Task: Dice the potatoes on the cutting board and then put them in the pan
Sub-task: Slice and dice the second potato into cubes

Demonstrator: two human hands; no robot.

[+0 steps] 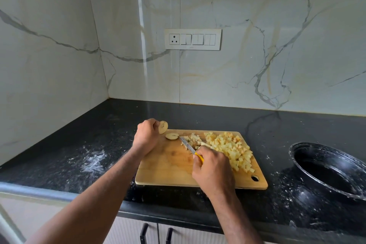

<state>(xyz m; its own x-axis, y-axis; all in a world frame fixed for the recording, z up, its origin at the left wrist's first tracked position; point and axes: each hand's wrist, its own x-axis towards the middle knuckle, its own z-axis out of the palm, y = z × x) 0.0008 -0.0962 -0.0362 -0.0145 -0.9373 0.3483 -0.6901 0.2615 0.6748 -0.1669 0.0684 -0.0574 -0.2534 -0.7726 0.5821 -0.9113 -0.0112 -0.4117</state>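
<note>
black counter (99, 134): left hand (146, 134) pinches potato slice (163, 127); right hand (213, 166) grips knife (188, 145).

Cutting board (168, 168): pale wood, matt, smooth, stained darker just left of the knife grip. Knife (190, 147): bright metal blade, glossy yellow plastic handle. Countertop (99, 144): black polished stone, speckled, white powdery smears. Pan (326, 172): black, glossy coating. Wall (257, 55): glossy veined marble.
</note>
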